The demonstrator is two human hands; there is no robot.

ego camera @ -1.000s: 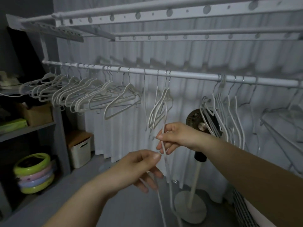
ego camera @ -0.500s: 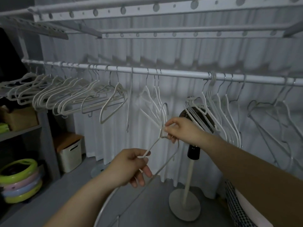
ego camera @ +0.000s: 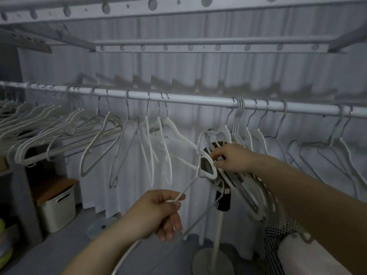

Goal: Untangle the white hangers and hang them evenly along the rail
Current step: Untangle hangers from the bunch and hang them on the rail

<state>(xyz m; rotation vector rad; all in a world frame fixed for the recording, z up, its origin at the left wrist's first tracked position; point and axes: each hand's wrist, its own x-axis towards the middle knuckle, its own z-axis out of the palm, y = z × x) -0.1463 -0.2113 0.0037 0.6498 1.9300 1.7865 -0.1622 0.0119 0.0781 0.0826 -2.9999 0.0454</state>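
The room is dim, with a grey floor (ego camera: 59, 255) and a white pleated curtain (ego camera: 198, 76) across the back.

1. Left hand (ego camera: 155, 213), nearest and lowest: my thumb and forefinger are pinched shut on the thin lower end of one white wire hanger (ego camera: 208, 176). The other three fingers are loosely curled below it and hold nothing.
2. Right hand (ego camera: 232, 158), higher and further out: my fingers are curled closed on the looped upper part of the same white wire hanger, where it meets a tangled bunch of white hangers (ego camera: 241, 133). That makes one hanger held between two hands, off the rail and below it.
3. White round metal rail (ego camera: 198, 100), one, running left to right above both hands. It carries:
   - a crowded left bunch of white hangers (ego camera: 39, 132), too blurred to count;
   - at least five separate hooks in the middle hangers (ego camera: 147, 139);
   - the tangled bunch, packed tight, then three single hooks and two more to the right.
4. One pedestal fan (ego camera: 223, 201) stands behind my right hand, and one white storage box (ego camera: 57, 207) sits low on the left.
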